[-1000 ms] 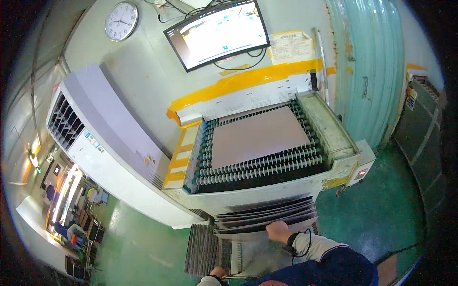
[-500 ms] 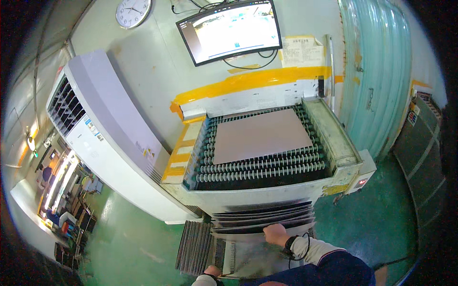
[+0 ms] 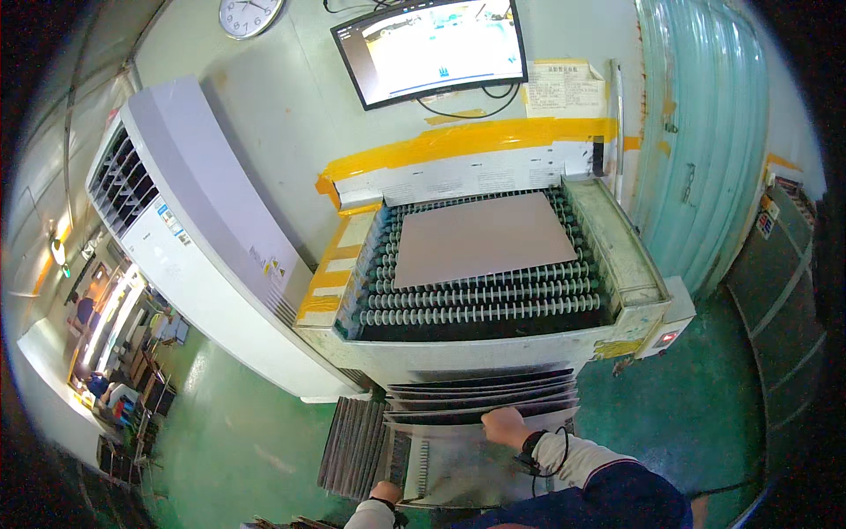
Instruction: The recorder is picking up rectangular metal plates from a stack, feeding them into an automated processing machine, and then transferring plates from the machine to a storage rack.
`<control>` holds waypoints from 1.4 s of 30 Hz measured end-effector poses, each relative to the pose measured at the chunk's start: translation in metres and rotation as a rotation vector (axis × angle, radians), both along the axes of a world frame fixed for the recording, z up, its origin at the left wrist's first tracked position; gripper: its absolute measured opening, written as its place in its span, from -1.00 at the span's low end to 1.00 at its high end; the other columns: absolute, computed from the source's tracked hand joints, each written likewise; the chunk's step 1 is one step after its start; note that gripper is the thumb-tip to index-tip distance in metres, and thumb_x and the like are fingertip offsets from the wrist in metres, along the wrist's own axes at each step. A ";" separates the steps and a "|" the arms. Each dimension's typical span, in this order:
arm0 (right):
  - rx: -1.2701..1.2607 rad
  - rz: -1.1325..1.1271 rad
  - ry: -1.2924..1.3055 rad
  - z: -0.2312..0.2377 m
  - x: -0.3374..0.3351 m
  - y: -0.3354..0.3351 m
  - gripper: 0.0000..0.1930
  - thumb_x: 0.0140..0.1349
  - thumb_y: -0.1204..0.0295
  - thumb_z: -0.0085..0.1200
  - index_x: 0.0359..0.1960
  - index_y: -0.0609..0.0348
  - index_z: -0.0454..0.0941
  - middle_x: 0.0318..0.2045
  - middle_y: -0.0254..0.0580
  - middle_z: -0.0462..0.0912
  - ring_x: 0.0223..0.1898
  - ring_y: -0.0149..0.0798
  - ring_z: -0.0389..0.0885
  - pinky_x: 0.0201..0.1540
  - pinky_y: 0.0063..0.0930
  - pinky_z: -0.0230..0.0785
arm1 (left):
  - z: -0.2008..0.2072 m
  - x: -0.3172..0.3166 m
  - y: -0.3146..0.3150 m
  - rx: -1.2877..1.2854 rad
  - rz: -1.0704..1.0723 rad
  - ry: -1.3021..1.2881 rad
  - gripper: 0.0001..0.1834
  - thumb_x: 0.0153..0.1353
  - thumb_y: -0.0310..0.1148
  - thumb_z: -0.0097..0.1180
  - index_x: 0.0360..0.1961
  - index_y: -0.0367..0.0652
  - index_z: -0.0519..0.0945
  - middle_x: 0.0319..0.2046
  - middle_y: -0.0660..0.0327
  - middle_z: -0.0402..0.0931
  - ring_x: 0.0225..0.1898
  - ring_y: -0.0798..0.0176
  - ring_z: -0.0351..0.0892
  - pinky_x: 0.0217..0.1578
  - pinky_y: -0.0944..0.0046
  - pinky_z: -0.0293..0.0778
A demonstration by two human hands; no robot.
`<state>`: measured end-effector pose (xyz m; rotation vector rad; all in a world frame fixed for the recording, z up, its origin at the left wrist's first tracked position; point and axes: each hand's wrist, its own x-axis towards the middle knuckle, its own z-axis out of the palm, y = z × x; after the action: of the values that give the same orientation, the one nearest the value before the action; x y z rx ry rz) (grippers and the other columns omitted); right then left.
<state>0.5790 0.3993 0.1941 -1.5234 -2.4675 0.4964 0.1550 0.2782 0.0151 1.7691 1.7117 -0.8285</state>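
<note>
— Where is the right hand (image 3: 504,427)?
— On the top thin sheet (image 3: 480,411) in the slanted stack under the roller machine (image 3: 485,291). Its fingers curl over the sheet's edge.
— And the left hand (image 3: 385,492)?
— Lower down at the rack's corner; I cannot tell its grip. The sheet runs sideways.

Right hand (image 3: 504,427) is curled, knuckles up, forearm reaching up-left from the lower edge — left hand (image 3: 385,493) sits low, fingers closed.

Bright, even indoor light fills the scene, with a glowing wall monitor (image 3: 429,46) and mild glare on the pale cabinet (image 3: 189,229). Fisheye distortion bends straight edges near the rim, and the corners fall to black. Focus is sharp centrally, softer toward the edges.
</note>
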 end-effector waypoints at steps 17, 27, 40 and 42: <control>-0.102 -0.014 -0.087 0.001 -0.006 0.003 -0.78 0.02 0.24 0.04 -0.51 0.12 0.60 -0.50 -0.01 0.63 -0.39 0.09 0.62 -0.33 0.00 0.43 | 0.000 0.000 -0.002 -0.034 0.090 0.046 -0.64 0.17 -0.20 -0.03 -0.16 -0.18 0.66 -0.07 -0.01 0.57 0.01 -0.04 0.57 -0.07 0.03 0.52; -0.104 0.005 -0.086 0.000 -0.010 0.003 -0.76 0.06 0.23 -0.01 -0.46 0.12 0.60 -0.46 -0.01 0.64 -0.37 0.09 0.62 -0.30 0.00 0.43 | 0.009 -0.003 -0.007 0.025 0.154 -0.023 -0.65 0.15 -0.19 0.02 -0.17 -0.19 0.66 -0.06 0.00 0.57 -0.02 0.00 0.59 -0.06 0.02 0.52; 0.004 -0.014 -0.012 0.007 -0.010 0.002 -0.79 -0.12 0.33 0.04 -0.54 0.21 0.62 -0.54 0.09 0.61 -0.43 0.14 0.61 -0.38 0.01 0.44 | 0.042 0.009 0.000 -0.063 0.006 0.003 -0.62 0.23 -0.21 -0.10 -0.11 -0.16 0.64 -0.01 0.02 0.54 0.03 -0.02 0.54 -0.05 0.04 0.52; 0.005 -0.014 0.003 0.004 -0.008 0.002 -0.79 -0.11 0.34 0.03 -0.56 0.22 0.61 -0.55 0.10 0.60 -0.44 0.15 0.60 -0.39 0.02 0.42 | 0.020 0.002 -0.004 -0.089 -0.178 0.077 -0.62 0.24 -0.20 -0.10 -0.10 -0.16 0.64 0.00 0.01 0.53 0.04 -0.02 0.54 -0.03 0.05 0.50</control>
<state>0.5708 0.4013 0.1980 -1.5366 -2.4524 0.4892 0.1572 0.2746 0.0353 1.8702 1.5547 -1.0446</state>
